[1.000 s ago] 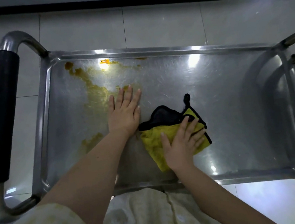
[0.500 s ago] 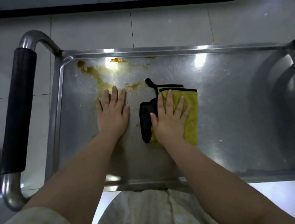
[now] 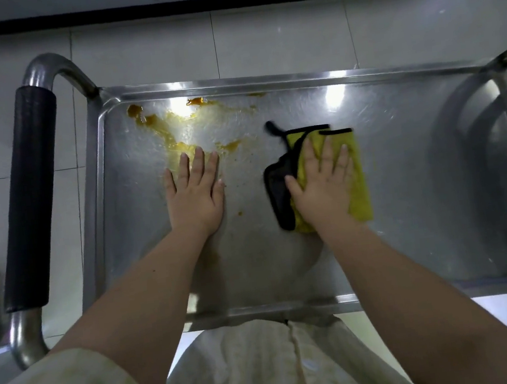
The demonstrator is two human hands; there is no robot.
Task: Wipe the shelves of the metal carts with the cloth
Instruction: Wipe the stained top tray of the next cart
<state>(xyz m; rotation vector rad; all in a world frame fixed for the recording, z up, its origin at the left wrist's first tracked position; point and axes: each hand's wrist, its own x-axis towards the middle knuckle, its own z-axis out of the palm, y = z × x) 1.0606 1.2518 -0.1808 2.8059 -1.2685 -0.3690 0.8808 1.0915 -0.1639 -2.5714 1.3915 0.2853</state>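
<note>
**Cloth** [image 3: 359, 186]. Yellow, bound in black at the edges, with a dark reverse face and a short black loop at its upper left corner. It is located right of centre in the frame, laid folded on the top shelf [image 3: 417, 173] of a metal cart.

**Right hand** [image 3: 324, 190]. It is laid flat on the cloth with the fingers straight and spread. The grip is fully open: nothing is pinched or enclosed, and the cloth is only pressed down.

**Left hand** [image 3: 195, 195]. It is laid flat on bare metal at centre left, fingers straight and close together. The grip is open and nothing is held. The fingertips lie at the lower edge of the spill.

**Spill** [image 3: 172, 128]. Orange-brown residue is smeared from the upper left corner of the shelf down toward the left hand, with small specks between the two hands. It is well apart from the cloth and is not yet wiped.

**Handle** [image 3: 31, 198]. A steel tube with a black sleeve, at the left of the frame.

**Handling, as judged.**
- The cloth is taken to be soft, light and limp, and liable to bunch or slide on polished steel unless it is kept under the palm.
- Hold is best taken across the folded middle, palm flat, so that the layers are kept together. The loop and the loose dark flap are best avoided.
- The residue is likely to smear and to be carried on the cloth, so a clean face may be needed.
</note>
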